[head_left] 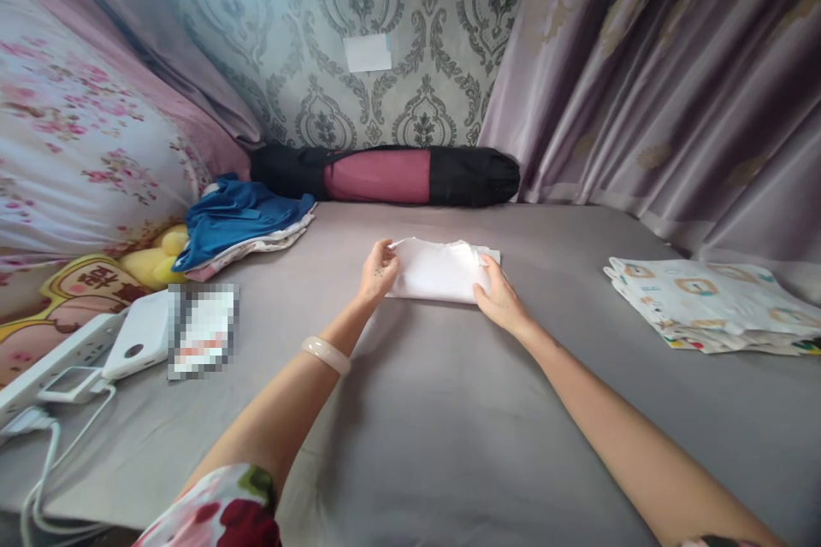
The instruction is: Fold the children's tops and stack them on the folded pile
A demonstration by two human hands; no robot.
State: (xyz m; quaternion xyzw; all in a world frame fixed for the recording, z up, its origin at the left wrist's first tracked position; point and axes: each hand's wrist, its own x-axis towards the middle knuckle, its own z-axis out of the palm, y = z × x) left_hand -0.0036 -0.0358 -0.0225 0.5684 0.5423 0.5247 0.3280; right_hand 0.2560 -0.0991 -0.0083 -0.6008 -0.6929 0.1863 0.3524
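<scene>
A white folded cloth [440,273] lies on the grey sheet in front of me, roughly a rectangle, with a slightly ruffled far edge. My left hand [380,270] grips its left end, fingers curled at the far left corner. At the right end, my right hand [499,297] pinches the cloth, thumb on the near side and fingers toward the far corner. Whether the cloth is a garment I cannot tell. A pale bangle [326,355] circles my left wrist.
Folded patterned cloths [711,299] lie at right; a blue garment [247,214] tops a pile at left. Near it are a yellow plush toy [154,261], a white power bank [139,333], a power strip [64,363] with cables. A black-and-pink roll bag [378,175] lies along the wall.
</scene>
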